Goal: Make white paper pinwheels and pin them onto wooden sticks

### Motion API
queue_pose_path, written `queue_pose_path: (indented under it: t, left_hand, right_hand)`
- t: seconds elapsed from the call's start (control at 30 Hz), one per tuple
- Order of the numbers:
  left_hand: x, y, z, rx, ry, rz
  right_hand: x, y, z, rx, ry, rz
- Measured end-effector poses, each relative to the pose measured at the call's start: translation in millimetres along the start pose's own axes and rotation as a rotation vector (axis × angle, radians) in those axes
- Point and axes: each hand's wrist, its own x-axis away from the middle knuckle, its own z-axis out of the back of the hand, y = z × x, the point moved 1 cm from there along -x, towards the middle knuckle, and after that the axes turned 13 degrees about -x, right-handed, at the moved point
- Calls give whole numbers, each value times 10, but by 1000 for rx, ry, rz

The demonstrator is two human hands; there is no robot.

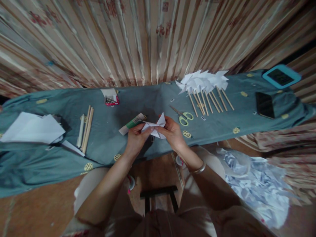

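A white paper pinwheel [157, 129] with pointed, folded blades is held up over the near edge of the table. My left hand [136, 137] is closed on its left side, thumb near the centre. On its right side my right hand [173, 131] grips it too, the thumb also close to the middle. The fingers behind the paper are hidden. Just behind my left hand lies a small green and white box or tube [132, 123]. Scissors [183, 117] with light green handles rest right of my right hand.
Several finished paper pinwheels on sticks [202, 81] lie at the back right. A small red box of metal pins [112, 99] stands open at the back. Wooden sticks [87, 130] and a white paper stack [33, 127] are left; a phone [264, 104] and blue-framed device [281, 76] are right.
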Motion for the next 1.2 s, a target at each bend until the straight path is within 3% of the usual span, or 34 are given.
queue_pose_path:
  t: [1.2]
  left_hand:
    - [-33,-74,-39,154,-42,43]
  right_hand:
    - [66,-121,-54,-28,26,-130]
